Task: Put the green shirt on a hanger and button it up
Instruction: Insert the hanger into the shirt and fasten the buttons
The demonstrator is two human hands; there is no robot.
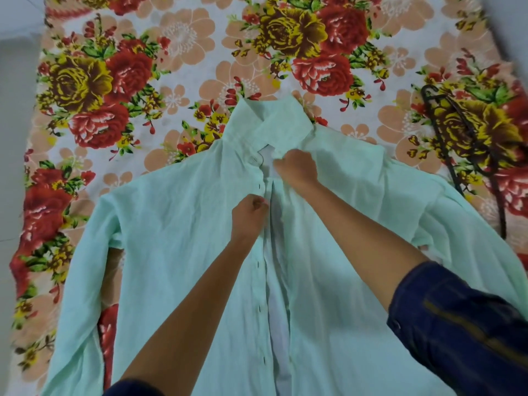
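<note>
bare forearms, dark blue sleeves (457, 332) pushed up, yellowish stripe on right

The pale mint-green, long-sleeved cotton shirt (177, 252) lies flat, front up, in the middle of the flower-printed bedspread (177, 64), its collar (265, 124) toward the far edge and its hem running off the near edge. The sleeves spread out to the left and right. The front placket stands open in a narrow gap, a row of small dark buttonholes along one edge. The thin black wire hanger (468, 155) lies flat near the bedspread's right edge, just beside the shirt's right shoulder.
</note>
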